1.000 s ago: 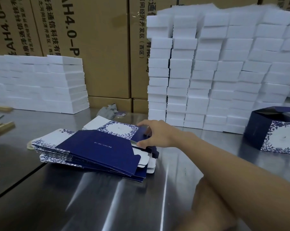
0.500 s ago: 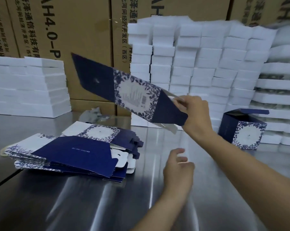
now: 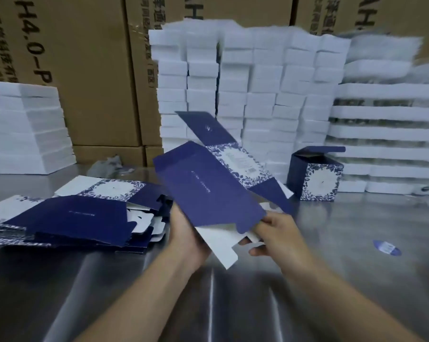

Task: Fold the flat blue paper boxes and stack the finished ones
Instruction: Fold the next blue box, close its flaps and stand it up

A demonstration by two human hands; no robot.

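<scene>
Head cam: the flat box [image 3: 208, 188] is up mid-frame over the steel table [image 3: 356, 255]. The left hand [image 3: 183, 233] grips its lower left edge and the right hand [image 3: 280, 233] pinches the white bottom flap. The pile of flats [image 3: 72, 213] sits at left, and one folded box [image 3: 317, 174] stands centre right.

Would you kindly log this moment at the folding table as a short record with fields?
In hand: flat blue box, held tilted above the table
Left hand: grips the box's left edge
Right hand: pinches its lower flaps
Unfolded pile: on the table, left of the hands
Finished box: one, lid open, standing at right
Behind: stacked white blocks, brown cartons
</scene>
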